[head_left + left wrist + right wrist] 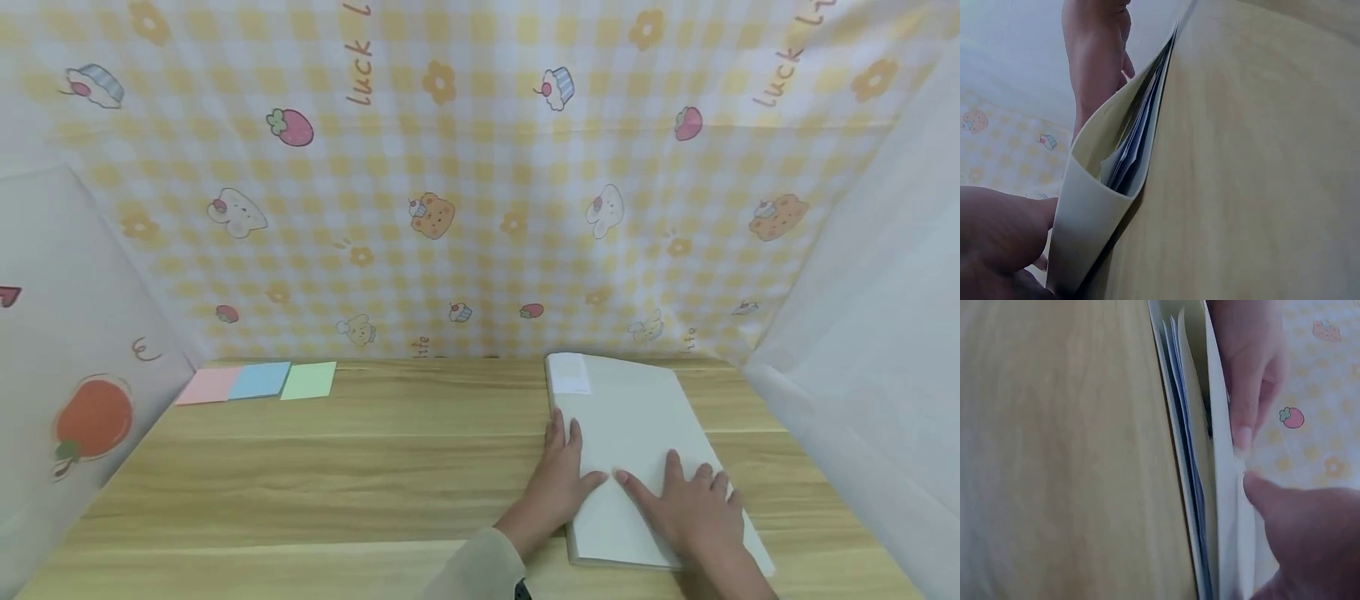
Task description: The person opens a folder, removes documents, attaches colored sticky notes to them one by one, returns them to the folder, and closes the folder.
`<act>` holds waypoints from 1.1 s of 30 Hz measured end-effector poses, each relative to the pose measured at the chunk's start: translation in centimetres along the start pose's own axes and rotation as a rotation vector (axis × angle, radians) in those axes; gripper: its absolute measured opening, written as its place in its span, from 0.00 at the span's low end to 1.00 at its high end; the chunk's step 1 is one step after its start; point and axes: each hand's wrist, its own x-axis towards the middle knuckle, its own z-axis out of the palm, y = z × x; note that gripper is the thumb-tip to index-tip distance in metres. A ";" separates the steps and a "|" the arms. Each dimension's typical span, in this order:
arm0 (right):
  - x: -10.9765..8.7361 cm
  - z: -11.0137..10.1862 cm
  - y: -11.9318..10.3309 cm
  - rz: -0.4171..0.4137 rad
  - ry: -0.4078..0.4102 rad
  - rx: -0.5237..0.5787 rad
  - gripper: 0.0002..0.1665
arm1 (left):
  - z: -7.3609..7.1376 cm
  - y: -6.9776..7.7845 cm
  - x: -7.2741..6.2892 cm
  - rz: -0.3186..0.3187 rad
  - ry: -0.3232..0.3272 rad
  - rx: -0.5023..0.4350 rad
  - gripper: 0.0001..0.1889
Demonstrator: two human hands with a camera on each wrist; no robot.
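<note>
A pale file folder lies closed on the table's right side, its spine to the left and a white label near its far end. Sheets of paper show between the covers in both wrist views. My left hand rests along the spine edge, fingers pointing forward and thumb on the front cover. Spread over the cover's right half, my right hand presses with straight fingers, its fingertips near the right edge. The two thumbs almost meet on the cover.
Pink, blue and green sticky-note pads lie side by side at the table's far left. A yellow checked cloth hangs behind the wooden table, with white sheets at both sides.
</note>
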 end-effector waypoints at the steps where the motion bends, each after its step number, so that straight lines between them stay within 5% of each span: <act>1: 0.0 -0.2 0.0 -0.015 0.000 0.002 0.70 | -0.1 0.0 -0.1 -0.003 -0.001 0.009 0.42; 6: 0.4 -0.4 0.7 -0.115 0.053 0.044 0.63 | -0.8 -0.3 -0.4 -0.002 -0.020 0.065 0.42; 11: 1.1 -0.1 1.8 -0.317 0.163 0.153 0.51 | -1.7 -1.1 -0.9 0.001 -0.048 0.083 0.43; 15: 1.3 0.0 2.5 -0.451 0.121 0.263 0.51 | -2.8 -1.9 -1.4 0.000 -0.063 0.073 0.43; 21: 1.3 0.4 2.3 -0.539 0.053 0.361 0.52 | -4.2 -3.2 -1.9 0.005 -0.050 0.042 0.43; 26: 1.3 1.2 1.2 -0.634 0.113 0.358 0.53 | -5.4 -4.2 -2.4 -0.009 -0.031 0.039 0.44; 33: 1.1 2.4 -0.4 -0.664 0.166 0.332 0.53 | -6.8 -5.5 -3.6 -0.021 -0.029 0.025 0.45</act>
